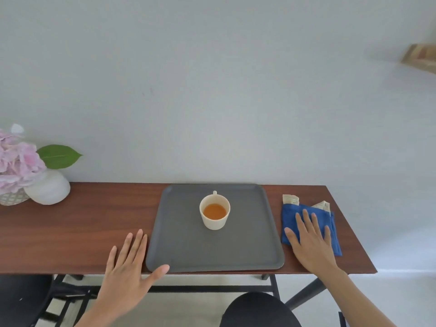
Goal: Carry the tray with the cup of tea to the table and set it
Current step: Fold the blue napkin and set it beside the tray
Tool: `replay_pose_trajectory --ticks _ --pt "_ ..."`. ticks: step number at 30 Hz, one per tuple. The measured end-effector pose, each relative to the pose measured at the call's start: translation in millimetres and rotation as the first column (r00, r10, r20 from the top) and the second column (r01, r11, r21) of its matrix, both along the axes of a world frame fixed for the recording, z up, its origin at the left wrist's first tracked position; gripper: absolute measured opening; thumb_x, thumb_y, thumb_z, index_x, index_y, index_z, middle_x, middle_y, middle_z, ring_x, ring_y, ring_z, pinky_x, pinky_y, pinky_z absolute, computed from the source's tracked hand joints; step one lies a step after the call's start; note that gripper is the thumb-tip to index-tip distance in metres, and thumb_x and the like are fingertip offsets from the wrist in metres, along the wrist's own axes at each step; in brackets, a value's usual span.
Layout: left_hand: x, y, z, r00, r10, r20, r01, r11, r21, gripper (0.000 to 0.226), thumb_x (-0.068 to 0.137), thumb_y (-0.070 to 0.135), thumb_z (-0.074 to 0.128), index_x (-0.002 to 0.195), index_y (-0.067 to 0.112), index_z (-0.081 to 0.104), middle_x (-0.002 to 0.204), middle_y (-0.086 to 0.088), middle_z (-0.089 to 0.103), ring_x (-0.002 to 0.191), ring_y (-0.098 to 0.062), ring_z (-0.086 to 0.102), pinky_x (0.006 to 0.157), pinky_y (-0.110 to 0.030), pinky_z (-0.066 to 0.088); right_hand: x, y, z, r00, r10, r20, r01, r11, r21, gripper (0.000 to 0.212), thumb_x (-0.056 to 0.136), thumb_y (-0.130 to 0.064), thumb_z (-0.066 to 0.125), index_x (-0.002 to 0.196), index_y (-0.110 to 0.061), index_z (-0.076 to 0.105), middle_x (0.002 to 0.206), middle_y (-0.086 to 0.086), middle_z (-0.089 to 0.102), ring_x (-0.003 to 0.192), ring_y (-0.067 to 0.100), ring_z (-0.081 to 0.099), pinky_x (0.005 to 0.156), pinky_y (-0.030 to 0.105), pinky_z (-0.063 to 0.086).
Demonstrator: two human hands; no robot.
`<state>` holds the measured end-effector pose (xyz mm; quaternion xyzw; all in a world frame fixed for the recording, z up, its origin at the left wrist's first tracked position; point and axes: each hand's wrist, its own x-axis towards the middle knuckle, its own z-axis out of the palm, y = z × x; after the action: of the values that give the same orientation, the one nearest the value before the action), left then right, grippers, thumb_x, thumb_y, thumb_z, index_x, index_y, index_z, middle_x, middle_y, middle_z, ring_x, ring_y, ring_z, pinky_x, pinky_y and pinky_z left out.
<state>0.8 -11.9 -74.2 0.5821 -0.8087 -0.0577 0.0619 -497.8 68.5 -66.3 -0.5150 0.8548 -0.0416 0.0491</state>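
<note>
- Nowhere on the tray, the cup or the cloth can any brand, label or writing be read; the two small patterned packets (290,199) past the fingertips of the right hand carry a print too fine to make out.
- Between the two hands lies the grey tray (179,244), flat on the brown table (82,227), its near edge close to the table's front edge.
- On the tray, ahead of both hands and about midway between them, stands the cream cup (214,211) upright, with orange-brown tea in it and its handle turned to the wall.
- At the tray's near corner is the left hand (128,272), fingers spread and straight, palm down. Its thumb reaches to the tray's rim and seems to touch it; the fingers lie just beside the tray's side edge. It grips nothing.
- On the tray's other side, just apart from its rim, is the right hand (311,241), also flat and spread, holding nothing. It rests palm down on a folded blue cloth (289,220).
- Well beyond the left hand, at the table's far end, stand a white vase (48,191) and pink flowers (16,159).
</note>
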Motion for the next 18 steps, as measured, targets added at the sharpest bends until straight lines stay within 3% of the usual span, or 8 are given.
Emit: replay_pose_trajectory --ticks 5,11,15,18 --pt "-2 -1 2 1.000 -0.007 0.010 0.007 1.000 -0.001 0.114 0.080 0.097 0.012 0.162 0.018 0.009 0.172 0.006 0.002 0.159 -0.016 -0.005 0.129 -0.052 0.005 4 2 -9 0.996 -0.012 -0.094 0.007 0.999 -0.047 0.089 0.093 -0.079 -0.001 0.163 -0.025 0.004 0.170 0.000 0.000 0.156 0.023 -0.006 0.120 0.050 -0.013" --pt "-11 0 5 1.000 0.002 -0.009 -0.002 0.999 -0.043 0.115 0.077 0.094 0.028 0.156 0.011 0.037 0.167 -0.005 0.029 0.154 -0.026 0.027 0.122 -0.062 0.026 10 -1 -2 0.996 -0.037 -0.081 0.033 0.998 -0.049 0.069 0.102 -0.058 0.009 0.163 -0.026 0.011 0.171 -0.003 0.008 0.156 0.021 -0.004 0.125 0.054 0.000" --pt "-9 -1 0 1.000 -0.005 -0.030 0.003 0.998 -0.069 0.115 0.074 0.092 0.033 0.153 0.009 0.045 0.164 -0.007 0.036 0.151 -0.027 0.034 0.119 -0.065 0.030 19 -1 9 0.994 -0.088 0.059 0.095 0.989 -0.116 0.060 0.106 -0.046 0.017 0.162 -0.024 0.021 0.169 -0.002 0.019 0.156 0.018 0.003 0.126 0.049 -0.003" --pt "-8 -2 -2 1.000 -0.010 -0.013 0.010 0.999 -0.051 0.114 0.077 0.094 0.030 0.154 0.010 0.043 0.166 -0.006 0.034 0.153 -0.027 0.030 0.121 -0.064 0.027 32 -2 25 0.966 -0.119 0.229 0.181 0.945 -0.272 0.053 0.108 -0.039 0.025 0.158 -0.024 0.033 0.164 0.003 0.034 0.154 0.016 0.017 0.127 0.044 -0.001"
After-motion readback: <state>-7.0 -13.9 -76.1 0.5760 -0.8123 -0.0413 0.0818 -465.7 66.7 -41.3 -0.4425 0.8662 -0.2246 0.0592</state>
